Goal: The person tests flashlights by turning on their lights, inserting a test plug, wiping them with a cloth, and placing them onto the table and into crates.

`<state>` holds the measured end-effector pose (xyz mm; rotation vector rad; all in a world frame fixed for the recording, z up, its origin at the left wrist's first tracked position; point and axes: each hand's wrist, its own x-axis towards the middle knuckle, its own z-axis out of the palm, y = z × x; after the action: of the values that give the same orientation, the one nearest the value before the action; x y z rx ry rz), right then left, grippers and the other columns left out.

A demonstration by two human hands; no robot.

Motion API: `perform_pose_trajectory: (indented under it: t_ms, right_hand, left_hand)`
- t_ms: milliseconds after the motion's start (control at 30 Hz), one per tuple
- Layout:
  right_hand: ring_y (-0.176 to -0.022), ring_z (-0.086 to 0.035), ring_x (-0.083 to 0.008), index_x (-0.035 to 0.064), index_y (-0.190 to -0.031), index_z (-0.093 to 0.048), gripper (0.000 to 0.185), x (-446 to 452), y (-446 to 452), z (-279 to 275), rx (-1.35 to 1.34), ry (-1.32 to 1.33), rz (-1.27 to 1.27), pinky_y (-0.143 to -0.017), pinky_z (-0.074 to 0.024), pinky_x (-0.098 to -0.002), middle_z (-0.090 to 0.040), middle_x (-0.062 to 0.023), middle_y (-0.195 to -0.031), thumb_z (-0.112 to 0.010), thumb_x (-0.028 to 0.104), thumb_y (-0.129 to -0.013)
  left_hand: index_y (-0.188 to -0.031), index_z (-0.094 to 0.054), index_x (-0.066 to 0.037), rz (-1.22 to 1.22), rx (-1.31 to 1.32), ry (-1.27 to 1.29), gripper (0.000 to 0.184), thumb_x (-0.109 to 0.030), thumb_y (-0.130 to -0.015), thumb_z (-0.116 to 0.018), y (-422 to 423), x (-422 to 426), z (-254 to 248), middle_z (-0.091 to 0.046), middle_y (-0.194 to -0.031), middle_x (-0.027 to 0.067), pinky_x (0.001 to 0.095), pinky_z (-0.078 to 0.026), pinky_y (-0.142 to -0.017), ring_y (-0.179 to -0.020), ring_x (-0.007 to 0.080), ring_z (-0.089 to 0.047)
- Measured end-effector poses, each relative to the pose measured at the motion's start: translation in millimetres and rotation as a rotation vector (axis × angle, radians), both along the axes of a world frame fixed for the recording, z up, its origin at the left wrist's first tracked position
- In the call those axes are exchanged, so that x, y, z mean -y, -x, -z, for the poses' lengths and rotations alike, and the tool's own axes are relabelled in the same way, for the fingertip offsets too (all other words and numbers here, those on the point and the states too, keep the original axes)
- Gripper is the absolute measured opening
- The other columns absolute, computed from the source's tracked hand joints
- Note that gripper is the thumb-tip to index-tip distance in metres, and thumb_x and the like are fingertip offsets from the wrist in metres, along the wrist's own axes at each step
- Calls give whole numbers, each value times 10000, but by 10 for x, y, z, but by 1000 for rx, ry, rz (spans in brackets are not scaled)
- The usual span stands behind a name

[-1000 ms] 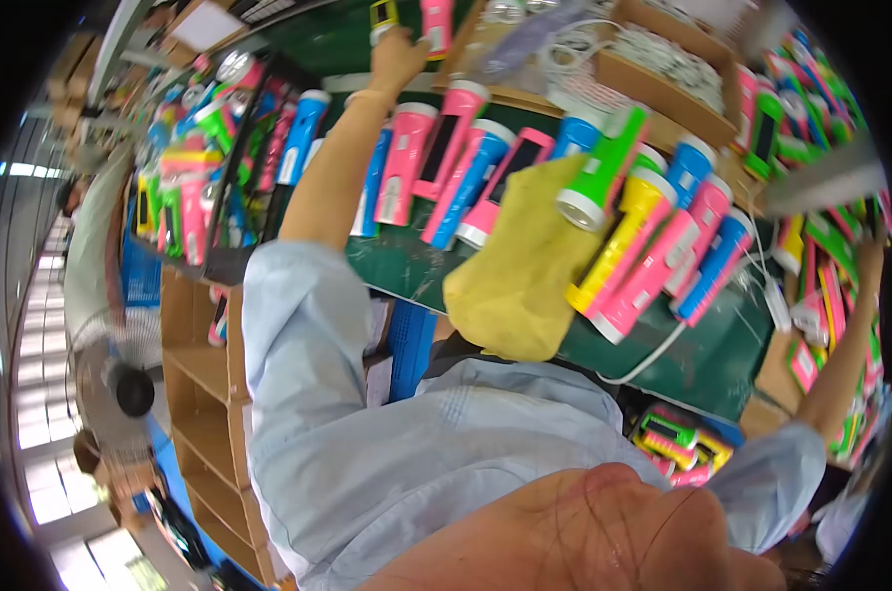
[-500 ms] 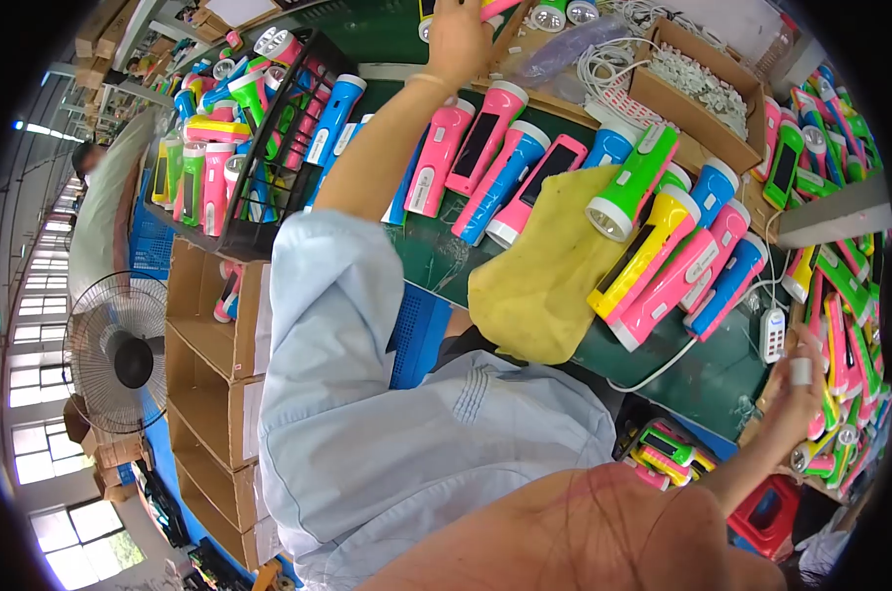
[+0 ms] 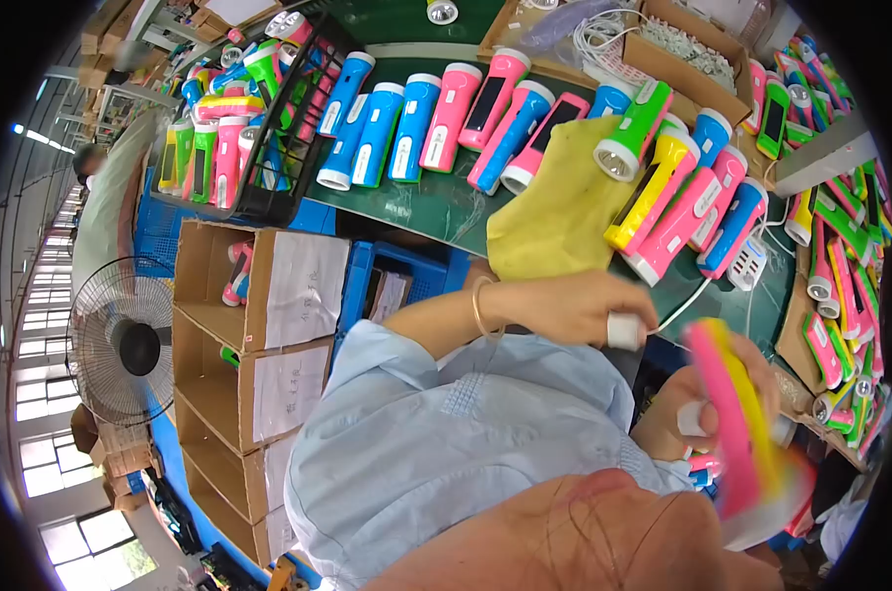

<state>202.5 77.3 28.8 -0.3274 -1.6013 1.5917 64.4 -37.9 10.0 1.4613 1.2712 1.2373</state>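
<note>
My right hand (image 3: pixel 677 409), with a white wrap on one finger, grips a pink and yellow flashlight (image 3: pixel 736 414). Blurred by motion, the flashlight is tilted close to my face, its pale head end low. To its left, my left hand (image 3: pixel 574 310) is in front of my chest, a bracelet at its wrist. Its fingers curl inward around a white wrap on one finger; the palm side is hidden. Beyond it a yellow cloth (image 3: pixel 554 207) hangs over the bench edge. Beside the cloth lie a green flashlight (image 3: pixel 635 128) and a yellow flashlight (image 3: pixel 653 187).
A row of blue and pink flashlights lies on the green bench (image 3: pixel 406 202). A black crate (image 3: pixel 268 148) stands left. Cardboard shelves (image 3: pixel 214 394) and a fan (image 3: pixel 135 345) are nearer. A white power strip (image 3: pixel 746 266), a box of small white parts (image 3: pixel 687 69) and piled flashlights sit right.
My left hand has come back from the far side of the bench to my chest. My right hand has moved inward from the right and now holds the pink and yellow flashlight.
</note>
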Motion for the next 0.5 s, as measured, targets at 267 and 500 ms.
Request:
perform_pose_trajectory:
  t_ms: [267,500]
  right_hand:
    - [-831,-556,-154,-13,-1122,-526,300,133,-7,296,357,-258,-212,-728,-435,-264,-573,-80,-932,-543,159,-877]
    - [-744,-472,-71,-1,-1059,-565,198,-158,-145,416,399,-86,24,-678,-388,-204,-519,-31,-881,-503,110,-907]
  left_hand:
    - [-1178,-451,-9,-446,611,-25,427,-271,-872,-592,-185,-95,138,-583,-1027,104,335,-490,-817,-922,191,-591]
    - [-1036,-479,-8,-456,1045,21,346,-316,-890,-537,157,-367,-117,-554,-875,97,336,-525,-640,-731,199,-593]
